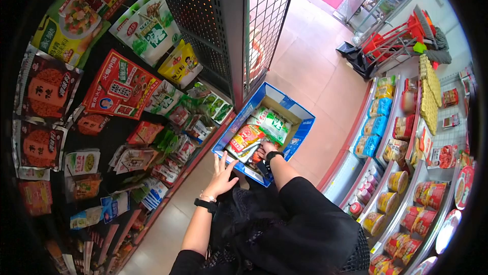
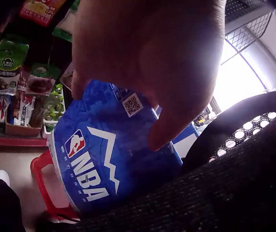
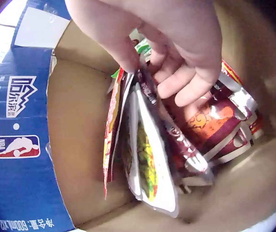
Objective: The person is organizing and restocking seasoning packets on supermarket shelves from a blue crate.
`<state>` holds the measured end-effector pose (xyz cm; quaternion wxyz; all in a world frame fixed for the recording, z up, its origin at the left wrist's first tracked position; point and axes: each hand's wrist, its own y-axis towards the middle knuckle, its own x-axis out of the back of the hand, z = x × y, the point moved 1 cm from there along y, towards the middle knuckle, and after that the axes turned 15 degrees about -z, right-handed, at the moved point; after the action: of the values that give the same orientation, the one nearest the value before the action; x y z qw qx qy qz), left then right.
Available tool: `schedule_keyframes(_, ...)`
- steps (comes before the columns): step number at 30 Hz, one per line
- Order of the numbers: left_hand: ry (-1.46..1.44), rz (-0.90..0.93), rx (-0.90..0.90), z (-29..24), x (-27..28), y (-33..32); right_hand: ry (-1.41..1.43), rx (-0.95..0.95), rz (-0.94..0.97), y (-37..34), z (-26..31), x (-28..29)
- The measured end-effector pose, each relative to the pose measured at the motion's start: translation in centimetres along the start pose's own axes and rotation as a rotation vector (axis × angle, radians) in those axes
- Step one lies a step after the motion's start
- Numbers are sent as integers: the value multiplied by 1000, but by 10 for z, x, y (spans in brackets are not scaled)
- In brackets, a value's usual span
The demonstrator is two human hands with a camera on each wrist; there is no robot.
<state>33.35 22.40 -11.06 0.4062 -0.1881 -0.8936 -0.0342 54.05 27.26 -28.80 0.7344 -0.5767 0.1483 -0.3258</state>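
Right wrist view: right hand (image 3: pixel 162 43) pinches packets (image 3: pixel 150 159) inside box (image 3: pixel 82 125).

Glossy food packets (image 1: pixel 246 139) lie overlapping, some tilted on edge, inside an open blue cardboard box (image 1: pixel 301 135).

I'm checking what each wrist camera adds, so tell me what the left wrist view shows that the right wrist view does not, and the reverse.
Only the left wrist view shows the left hand, the QR code on the box, the shelf packets, a white shoe and a red plastic loop.

Only the right wrist view shows the right hand, pinching upright packets, and the box's brown inside.

Both show the blue outside of the box, with NBA lettering.
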Motion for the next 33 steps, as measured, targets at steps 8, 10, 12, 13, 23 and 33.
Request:
schedule_keyframes(8, 10, -8, 10, 2, -3, 0, -267, 268, 78, -11, 13, -19)
schedule_keyframes(10, 8, -17, 9, 2, -3, 1, -268, 266, 147, -10, 12, -21)
schedule_keyframes(12, 36, -15, 15, 1, -5, 0, -301, 310, 167, -50, 19, -18)
schedule_keyframes(13, 37, -19, 14, 1, -6, -2, -302, 314, 169, -70, 22, -12)
schedule_keyframes(23, 7, -65, 19, -3, -13, -14, -23, 351, 797, -158, 69, 69)
schedule_keyframes(33, -1357, -245, 212, -93, 34, -22, 86, 474, 1240, -239, 72, 124)
